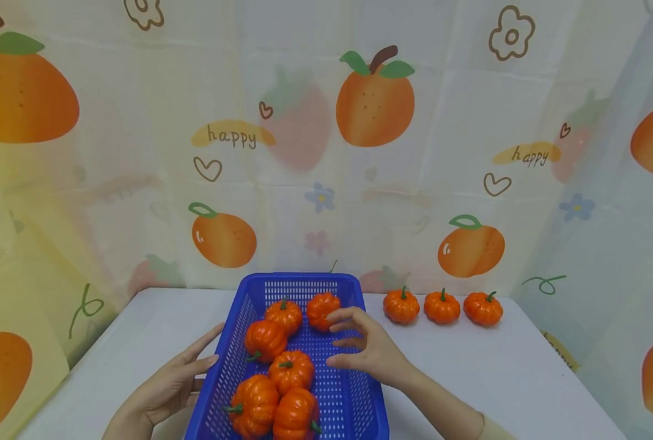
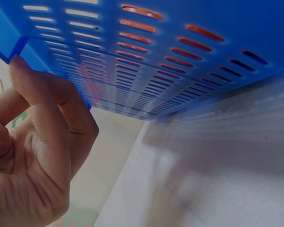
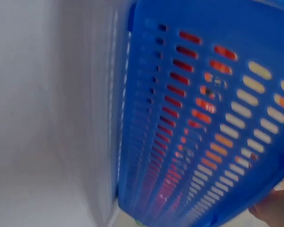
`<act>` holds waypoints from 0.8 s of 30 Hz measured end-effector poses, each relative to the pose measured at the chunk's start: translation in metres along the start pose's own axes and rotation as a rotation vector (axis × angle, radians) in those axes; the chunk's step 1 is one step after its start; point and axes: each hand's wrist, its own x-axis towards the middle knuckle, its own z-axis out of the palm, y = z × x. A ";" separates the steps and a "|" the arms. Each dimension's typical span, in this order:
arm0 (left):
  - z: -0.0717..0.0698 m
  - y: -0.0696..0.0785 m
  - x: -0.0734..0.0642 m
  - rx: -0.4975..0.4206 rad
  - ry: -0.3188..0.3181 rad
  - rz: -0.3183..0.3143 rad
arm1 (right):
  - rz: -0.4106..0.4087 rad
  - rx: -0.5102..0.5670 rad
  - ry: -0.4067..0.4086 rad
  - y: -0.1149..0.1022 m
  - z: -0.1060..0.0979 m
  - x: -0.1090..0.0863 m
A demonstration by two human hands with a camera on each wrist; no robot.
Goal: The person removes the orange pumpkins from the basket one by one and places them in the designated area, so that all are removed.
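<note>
A blue plastic basket [image 1: 299, 277] with slotted walls holds several small orange pumpkins with green stems. My left hand [image 1: 167, 385] is at its left side, fingers loosely bent; in the left wrist view, a fingertip touches the basket's rim. Over the basket's right side hovers my right hand [image 1: 373, 348], its fingers spread and curved with nothing held between them. Its uppermost fingertips overlap the pumpkin [image 1: 320, 308] at the back right. Left of that one sits another pumpkin [image 1: 284, 316]. Three more pumpkins lie toward the front, among them a pumpkin [image 1: 292, 370] near the middle.
Three pumpkins stand in a row on the white table [image 1: 458, 373], right of the basket; the middle pumpkin [image 1: 442, 307] has an upright stem. A fruit-printed curtain [image 1: 431, 183] hangs behind the table and along both sides.
</note>
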 end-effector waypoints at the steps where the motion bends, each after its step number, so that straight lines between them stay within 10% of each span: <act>1: 0.000 0.000 0.000 0.000 0.000 0.000 | 0.009 0.004 -0.018 0.000 0.003 0.001; 24: 0.001 0.002 -0.001 0.008 -0.008 0.010 | 0.105 -0.146 -0.560 0.004 0.036 0.011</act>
